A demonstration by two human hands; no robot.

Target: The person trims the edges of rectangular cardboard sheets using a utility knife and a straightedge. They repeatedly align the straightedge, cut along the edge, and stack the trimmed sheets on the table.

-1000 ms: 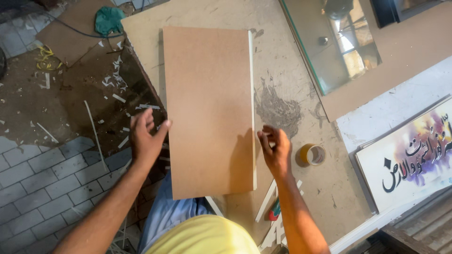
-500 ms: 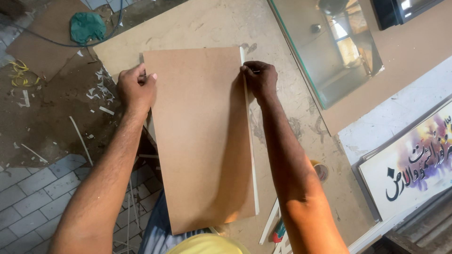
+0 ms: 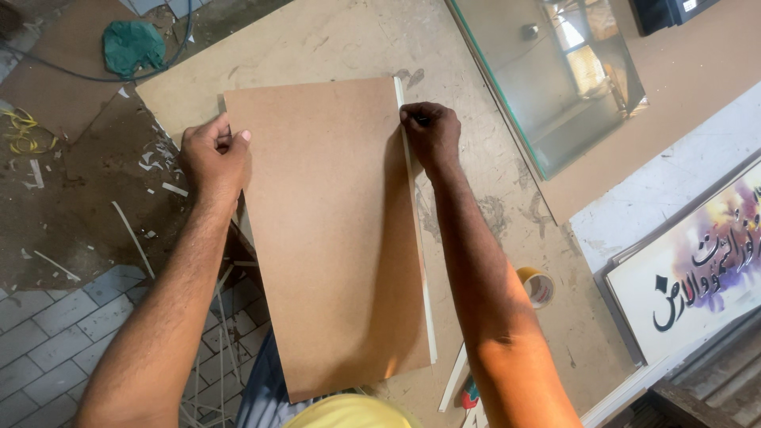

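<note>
A brown fibreboard panel (image 3: 325, 230) lies flat on the worktable (image 3: 333, 40), its near end sticking out over the table edge. My left hand (image 3: 212, 158) grips the panel's left edge close to the far corner, thumb on top. My right hand (image 3: 432, 135) rests at the far right corner, fingers closed on a small dark tool (image 3: 420, 120) whose kind I cannot make out. The tool's tip sits on a thin white strip (image 3: 420, 261) that runs along the panel's right edge.
A glass pane (image 3: 555, 79) lies on the table at the upper right. A roll of tape (image 3: 539, 287) sits by my right forearm. A framed picture (image 3: 697, 269) leans at the right. A green cloth (image 3: 131, 46) and scraps litter the floor at left.
Both hands have moved from the panel's near end up along its sides to the far corners. The view has shifted slightly; the panel stays in place.
</note>
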